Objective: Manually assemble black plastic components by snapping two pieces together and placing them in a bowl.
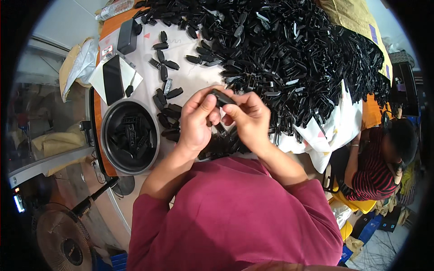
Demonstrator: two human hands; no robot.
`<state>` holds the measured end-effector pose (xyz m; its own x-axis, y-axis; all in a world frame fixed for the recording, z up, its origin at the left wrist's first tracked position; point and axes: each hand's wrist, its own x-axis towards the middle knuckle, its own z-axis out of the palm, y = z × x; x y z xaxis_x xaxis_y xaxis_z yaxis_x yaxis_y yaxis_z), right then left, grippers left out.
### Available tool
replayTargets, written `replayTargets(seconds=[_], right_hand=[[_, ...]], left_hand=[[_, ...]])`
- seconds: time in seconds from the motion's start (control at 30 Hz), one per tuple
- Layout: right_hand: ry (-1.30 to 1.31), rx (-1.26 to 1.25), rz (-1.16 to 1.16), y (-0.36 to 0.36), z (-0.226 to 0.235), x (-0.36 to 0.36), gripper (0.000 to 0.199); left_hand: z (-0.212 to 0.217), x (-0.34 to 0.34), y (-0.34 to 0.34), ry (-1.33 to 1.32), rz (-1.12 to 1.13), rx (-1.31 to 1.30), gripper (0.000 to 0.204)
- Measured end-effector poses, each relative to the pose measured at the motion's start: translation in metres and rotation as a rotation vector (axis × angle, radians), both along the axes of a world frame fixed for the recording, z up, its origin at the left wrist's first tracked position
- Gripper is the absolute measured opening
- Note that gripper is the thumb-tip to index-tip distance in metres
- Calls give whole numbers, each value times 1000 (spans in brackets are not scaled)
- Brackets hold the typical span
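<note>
Between my two hands, above the near part of the table, is a small black elongated plastic piece (221, 97). My left hand (199, 113) grips its left end between thumb and fingers. At the other end, my right hand (248, 115) pinches it with thumb and forefinger. Its exact kind is not clear, as fingers cover much of it. A big heap of similar black pieces (280, 58) spreads beyond my hands and to the right. Several more loose black pieces (163, 72) lie in a rough line to the left.
At the left, a round metal bowl (107, 156) holds black parts. Behind it are a phone (113, 80) on white paper, a black box (127, 37) and a clear bottle (115, 9). A fan (63, 239) stands lower left. Another person (375, 167) sits at the right.
</note>
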<state>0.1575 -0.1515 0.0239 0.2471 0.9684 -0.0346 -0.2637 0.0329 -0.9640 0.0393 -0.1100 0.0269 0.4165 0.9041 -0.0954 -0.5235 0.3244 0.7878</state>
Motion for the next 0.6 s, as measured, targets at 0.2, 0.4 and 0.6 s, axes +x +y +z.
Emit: replayTargets(seconds=[0.2, 0.4, 0.6], right_hand=[[-1189, 185, 76, 40, -23, 35, 18], [-1863, 33, 341, 66, -29, 42, 11], [-1846, 88, 259, 62, -31, 52, 11]], left_hand=[[-35, -18, 52, 137, 326, -245, 19], [-38, -6, 124, 1053, 615, 397, 25], [-48, -7, 140, 1828, -31, 896, 22]])
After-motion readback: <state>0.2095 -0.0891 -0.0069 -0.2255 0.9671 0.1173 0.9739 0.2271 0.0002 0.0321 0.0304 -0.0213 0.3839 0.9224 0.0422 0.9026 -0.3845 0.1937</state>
